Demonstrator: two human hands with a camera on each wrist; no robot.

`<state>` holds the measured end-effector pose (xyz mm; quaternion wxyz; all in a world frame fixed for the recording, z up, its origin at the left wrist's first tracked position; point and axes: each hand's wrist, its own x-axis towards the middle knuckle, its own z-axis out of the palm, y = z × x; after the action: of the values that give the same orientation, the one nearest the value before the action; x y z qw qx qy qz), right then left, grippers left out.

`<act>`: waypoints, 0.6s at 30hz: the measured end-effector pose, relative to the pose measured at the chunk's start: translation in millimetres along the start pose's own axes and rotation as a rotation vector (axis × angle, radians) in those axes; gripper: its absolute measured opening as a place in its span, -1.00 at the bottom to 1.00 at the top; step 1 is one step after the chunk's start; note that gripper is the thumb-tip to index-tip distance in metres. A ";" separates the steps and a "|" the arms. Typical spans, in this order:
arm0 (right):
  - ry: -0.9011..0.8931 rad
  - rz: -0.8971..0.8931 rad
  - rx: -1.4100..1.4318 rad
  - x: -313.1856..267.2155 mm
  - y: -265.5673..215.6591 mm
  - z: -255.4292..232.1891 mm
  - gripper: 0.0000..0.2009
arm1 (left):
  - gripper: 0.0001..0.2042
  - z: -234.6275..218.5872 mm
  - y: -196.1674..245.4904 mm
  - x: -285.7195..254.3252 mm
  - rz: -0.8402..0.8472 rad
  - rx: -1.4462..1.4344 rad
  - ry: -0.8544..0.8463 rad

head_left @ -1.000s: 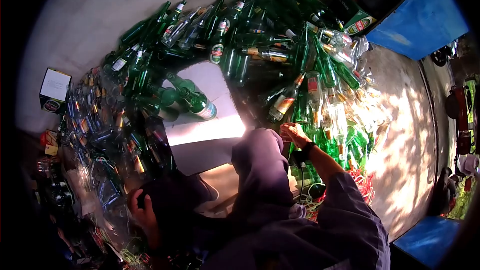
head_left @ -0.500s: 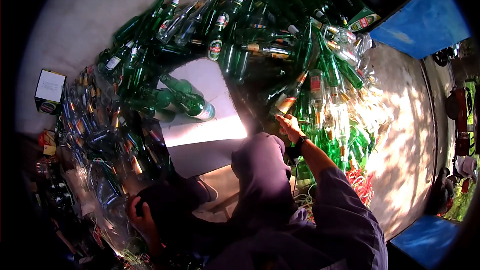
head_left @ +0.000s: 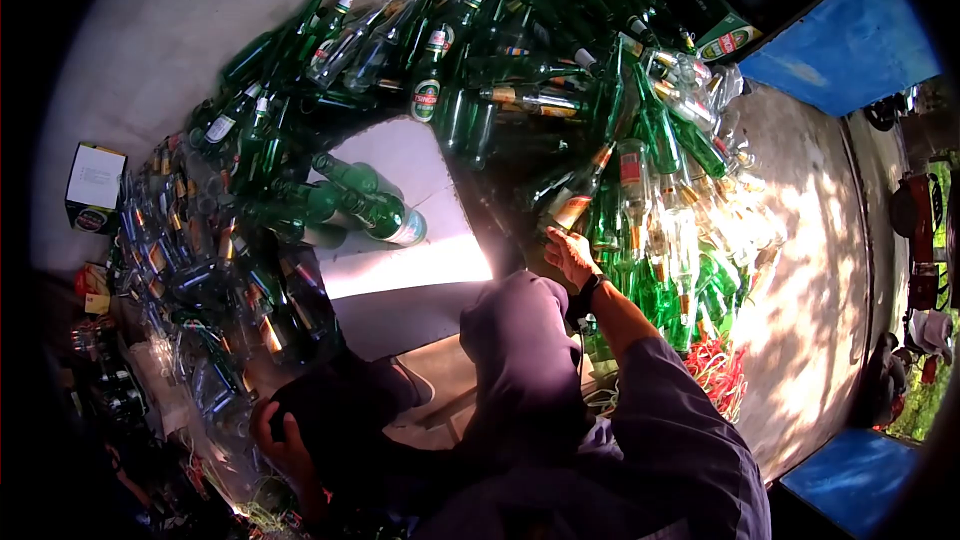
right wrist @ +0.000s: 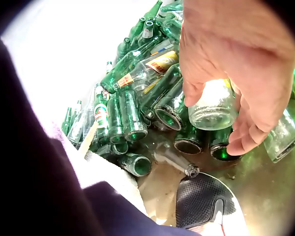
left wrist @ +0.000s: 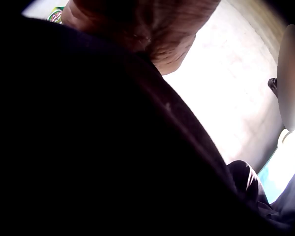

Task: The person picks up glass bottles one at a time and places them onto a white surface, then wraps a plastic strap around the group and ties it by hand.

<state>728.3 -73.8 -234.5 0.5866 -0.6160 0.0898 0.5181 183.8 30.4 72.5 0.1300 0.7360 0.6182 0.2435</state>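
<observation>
In the head view my right hand (head_left: 570, 258) reaches to the base of a clear glass bottle (head_left: 568, 210) with an orange and yellow label, lying at the inner edge of the bottle heap. The right wrist view has thumb and fingers on either side of that bottle's base (right wrist: 214, 114), gripping it. My left hand (head_left: 283, 435) rests loosely by the dark trouser leg at lower left, fingers slightly bent and holding nothing. Its heel fills the top of the left wrist view. Several green bottles (head_left: 400, 227) stand on a white board (head_left: 400, 310) before my knees.
Heaped green bottles (head_left: 480, 130) curve around the board. Clear bottles (head_left: 200, 280) pile up on the left. A beer carton (head_left: 725, 40) and a blue panel (head_left: 840, 45) are at upper right. Red strapping (head_left: 715, 375) lies beside my right sleeve. A black shoe (right wrist: 206, 199) is below the bottles.
My right hand has moved up and slightly left from beside the knee to the clear bottle's base. The left hand stays by the leg. The view has shifted slightly.
</observation>
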 end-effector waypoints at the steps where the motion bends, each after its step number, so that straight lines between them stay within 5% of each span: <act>1: 0.034 -0.083 -0.033 -1.4 -3.2 1.8 -0.54 | -0.75 0.5 -3.1 0.2 0.005 -0.003 -0.003; 2: 0.069 -0.165 -0.065 -3.3 -5.7 4.1 -0.68 | -0.75 0.6 -4.9 0.4 0.012 -0.004 -0.006; 8: 0.137 -0.174 -0.056 -1.9 -16.6 11.7 -0.69 | -0.75 0.6 -4.9 0.6 0.004 0.013 -0.006; 10: 0.039 -0.074 -0.163 3.9 -14.0 5.3 -0.50 | -0.75 0.5 -4.4 0.2 0.003 0.010 -0.009; 18: -0.127 -0.084 0.018 -11.2 -12.2 -2.9 -0.69 | -0.76 0.9 -2.9 -0.8 0.008 -0.008 0.000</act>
<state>733.6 -78.1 -219.1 0.6179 -0.5795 0.0313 0.5304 181.7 30.3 70.2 0.1320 0.7378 0.6143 0.2467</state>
